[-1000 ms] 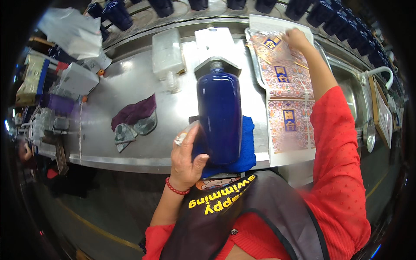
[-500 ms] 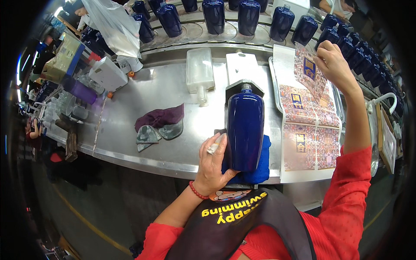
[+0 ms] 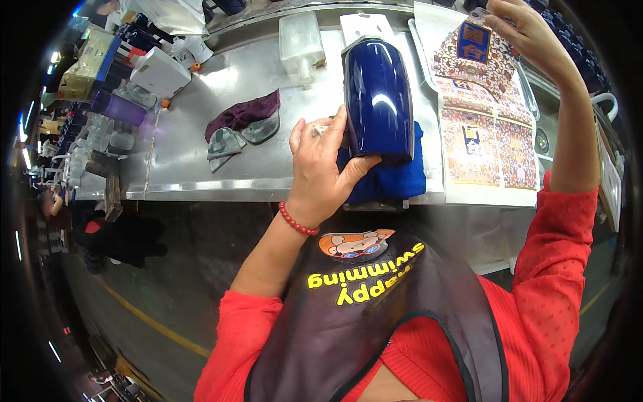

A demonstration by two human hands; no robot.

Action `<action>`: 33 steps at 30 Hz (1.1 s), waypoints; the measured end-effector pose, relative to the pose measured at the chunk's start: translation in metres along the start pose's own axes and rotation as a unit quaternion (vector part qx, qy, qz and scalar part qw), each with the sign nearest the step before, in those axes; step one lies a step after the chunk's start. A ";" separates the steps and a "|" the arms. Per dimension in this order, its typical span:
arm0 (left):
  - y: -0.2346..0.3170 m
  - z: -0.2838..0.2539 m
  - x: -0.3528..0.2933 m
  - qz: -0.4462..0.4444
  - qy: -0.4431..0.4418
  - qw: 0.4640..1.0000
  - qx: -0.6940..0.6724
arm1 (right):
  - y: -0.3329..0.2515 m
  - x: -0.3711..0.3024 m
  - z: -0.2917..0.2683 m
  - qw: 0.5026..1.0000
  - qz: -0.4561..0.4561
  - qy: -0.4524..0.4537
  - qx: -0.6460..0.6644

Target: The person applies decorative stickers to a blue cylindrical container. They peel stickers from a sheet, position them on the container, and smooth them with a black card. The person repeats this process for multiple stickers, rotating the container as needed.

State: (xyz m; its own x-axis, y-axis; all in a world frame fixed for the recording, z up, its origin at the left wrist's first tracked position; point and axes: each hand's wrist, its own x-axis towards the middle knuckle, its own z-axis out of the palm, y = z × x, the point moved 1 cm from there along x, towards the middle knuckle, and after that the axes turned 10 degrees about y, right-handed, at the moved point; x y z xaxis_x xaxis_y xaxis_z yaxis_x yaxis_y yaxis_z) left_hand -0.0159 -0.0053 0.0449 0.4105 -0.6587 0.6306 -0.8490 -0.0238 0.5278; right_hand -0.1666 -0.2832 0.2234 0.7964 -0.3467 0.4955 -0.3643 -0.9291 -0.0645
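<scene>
A glossy dark blue bottle (image 3: 380, 94) lies on its side with its base toward me, and its neck is hardly visible at the far end. My left hand (image 3: 323, 157) grips it near the base, thumb at the bottom edge and fingers along its left side. White wrapping shows on one finger. At the upper right, my right hand (image 3: 526, 30) pinches the edge of a patterned decal (image 3: 462, 70) with a dark blue panel. The decal hangs over a stack of similar printed sheets (image 3: 479, 147).
Below the bottle is a blue cloth (image 3: 395, 177). A clear bottle (image 3: 299, 43) lies farther back. A purple and grey cloth (image 3: 244, 120) rests on the metal table (image 3: 194, 157). Along the left stand a white container (image 3: 161, 72) and a purple cup (image 3: 119, 108).
The view has tilted down, so the table sits higher in the picture. My right hand has lifted the decal, which now shows more of its face. My left hand stays on the bottle.
</scene>
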 end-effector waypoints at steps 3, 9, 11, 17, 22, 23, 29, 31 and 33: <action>-0.004 0.007 -0.010 -0.017 0.001 1.000 0.007 | -0.008 0.003 -0.008 0.998 0.018 -0.041 0.032; -0.005 0.018 -0.021 -0.001 -0.008 0.999 0.041 | -0.010 0.000 -0.019 0.986 -0.155 0.006 0.058; 0.005 0.007 -0.006 -0.002 0.005 1.000 -0.025 | -0.017 -0.004 -0.022 0.980 -0.189 0.018 0.054; 0.085 -0.013 0.074 0.141 0.143 0.980 0.009 | -0.063 -0.008 -0.037 0.958 -0.255 0.055 0.116; 0.106 -0.036 0.115 0.187 0.149 0.970 0.056 | -0.089 -0.015 -0.057 0.945 -0.283 0.058 0.152; 0.107 -0.043 0.116 0.201 0.137 0.969 0.048 | -0.090 -0.017 -0.059 0.944 -0.283 0.060 0.160; 0.095 -0.076 0.118 0.058 -0.100 0.977 -0.181 | -0.089 -0.021 -0.048 0.937 -0.260 0.047 0.230; 0.090 -0.067 0.123 0.056 -0.097 0.966 -0.234 | -0.088 -0.022 -0.039 0.943 -0.244 0.059 0.220; 0.086 -0.058 0.123 0.040 -0.082 0.964 -0.251 | -0.086 -0.024 -0.033 0.947 -0.232 0.065 0.211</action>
State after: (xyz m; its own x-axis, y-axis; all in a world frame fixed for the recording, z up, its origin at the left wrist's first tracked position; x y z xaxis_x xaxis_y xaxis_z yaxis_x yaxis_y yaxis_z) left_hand -0.0196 -0.0446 0.2009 0.2578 -0.7537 0.6046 -0.5919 0.3714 0.7153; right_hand -0.1706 -0.1904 0.2458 0.7473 0.1057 0.6561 0.2577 -0.9561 -0.1395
